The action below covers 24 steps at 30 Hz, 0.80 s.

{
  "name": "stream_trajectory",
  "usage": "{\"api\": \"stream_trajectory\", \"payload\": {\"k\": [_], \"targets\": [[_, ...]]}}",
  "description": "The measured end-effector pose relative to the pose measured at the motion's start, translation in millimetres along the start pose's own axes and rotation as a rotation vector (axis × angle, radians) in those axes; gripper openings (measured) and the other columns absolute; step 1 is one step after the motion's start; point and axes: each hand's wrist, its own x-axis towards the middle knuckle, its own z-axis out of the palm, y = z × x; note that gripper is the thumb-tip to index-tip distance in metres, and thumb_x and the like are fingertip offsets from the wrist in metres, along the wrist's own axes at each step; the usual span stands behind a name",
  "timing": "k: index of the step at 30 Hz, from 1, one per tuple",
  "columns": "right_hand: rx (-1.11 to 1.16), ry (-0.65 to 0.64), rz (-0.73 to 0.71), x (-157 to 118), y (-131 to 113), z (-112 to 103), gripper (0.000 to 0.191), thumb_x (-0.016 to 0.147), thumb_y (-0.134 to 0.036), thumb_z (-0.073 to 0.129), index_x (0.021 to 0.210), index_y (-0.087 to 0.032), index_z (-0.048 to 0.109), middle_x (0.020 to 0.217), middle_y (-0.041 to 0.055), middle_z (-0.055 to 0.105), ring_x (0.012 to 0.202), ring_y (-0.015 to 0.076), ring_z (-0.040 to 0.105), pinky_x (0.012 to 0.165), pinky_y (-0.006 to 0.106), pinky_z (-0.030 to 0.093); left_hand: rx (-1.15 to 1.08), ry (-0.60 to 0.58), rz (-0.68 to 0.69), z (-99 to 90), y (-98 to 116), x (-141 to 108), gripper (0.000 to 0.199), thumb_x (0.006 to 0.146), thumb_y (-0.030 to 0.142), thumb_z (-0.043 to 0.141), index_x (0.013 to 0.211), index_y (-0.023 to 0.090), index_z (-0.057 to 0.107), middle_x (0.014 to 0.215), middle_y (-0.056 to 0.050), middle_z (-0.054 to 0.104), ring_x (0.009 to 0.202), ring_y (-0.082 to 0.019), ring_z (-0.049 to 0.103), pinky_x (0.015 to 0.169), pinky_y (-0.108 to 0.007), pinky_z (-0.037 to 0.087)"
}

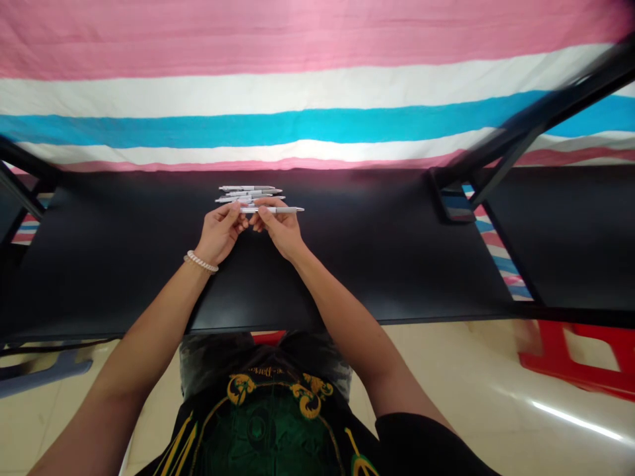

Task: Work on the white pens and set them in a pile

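**Pen pinched in both hands**
My right hand [280, 228] pinches the white pen [282, 209] near its middle, my left hand [221, 231] pinches its tail (a light grip keeps it level), just below the other pens [248, 193] on the black desk [372, 264].

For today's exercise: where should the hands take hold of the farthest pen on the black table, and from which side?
Pinch the farthest pen mid-barrel from above and behind: it lies flat, crosswise on the black table, with other pens tight along its near side.
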Motion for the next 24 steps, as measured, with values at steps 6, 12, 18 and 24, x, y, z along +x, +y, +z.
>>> {"api": "stream_trajectory", "payload": {"k": [6, 12, 18, 24], "targets": [[0.088, 0.124, 0.044, 1, -5, -5, 0.026, 0.089, -0.045, 0.072, 0.101, -0.022, 0.075, 0.078, 0.0001, 0.073, 0.06, 0.0082, 0.06, 0.056, 0.022, 0.046, -0.186, 0.17, 0.057, -9.8, 8, 8, 0.024, 0.083, 0.034, 0.083, 0.088, 0.011, 0.076, 0.069, 0.0, 0.059, 0.062, -0.004, 0.059, 0.059, -0.012, 0.05], [-0.036, 0.174, 0.116, 0, -1, -5, 0.032, 0.082, -0.048, 0.078, 0.098, -0.02, 0.076, 0.076, 0.0006, 0.072, 0.059, 0.0088, 0.059, 0.056, 0.023, 0.048, -0.221, 0.206, 0.116, -14.4, 14, 11, 0.021, 0.085, 0.034, 0.081, 0.092, 0.015, 0.076, 0.088, -0.003, 0.071, 0.072, -0.006, 0.065, 0.072, -0.013, 0.055], [-0.22, -0.043, 0.133, -3, 8, -1, 0.041, 0.084, -0.053, 0.074, 0.104, -0.017, 0.073, 0.075, 0.0003, 0.072, 0.057, 0.0095, 0.061, 0.055, 0.023, 0.05, -0.119, 0.152, 0.154, -16.3, 10, 11, 0.026, 0.08, 0.038, 0.085, 0.095, 0.02, 0.075, 0.103, -0.005, 0.074, 0.09, -0.012, 0.07, 0.077, -0.021, 0.058], [-0.726, -0.161, -0.032, -12, 4, 2, 0.026, 0.098, -0.033, 0.054, 0.087, -0.019, 0.073, 0.064, -0.0024, 0.062, 0.055, 0.0097, 0.051, 0.057, 0.023, 0.04, 0.032, 0.187, 0.163, -12.6, 11, 8, 0.035, 0.077, 0.044, 0.087, 0.092, 0.018, 0.069, 0.09, -0.004, 0.074, 0.084, -0.017, 0.075, 0.082, -0.031, 0.062]]}}
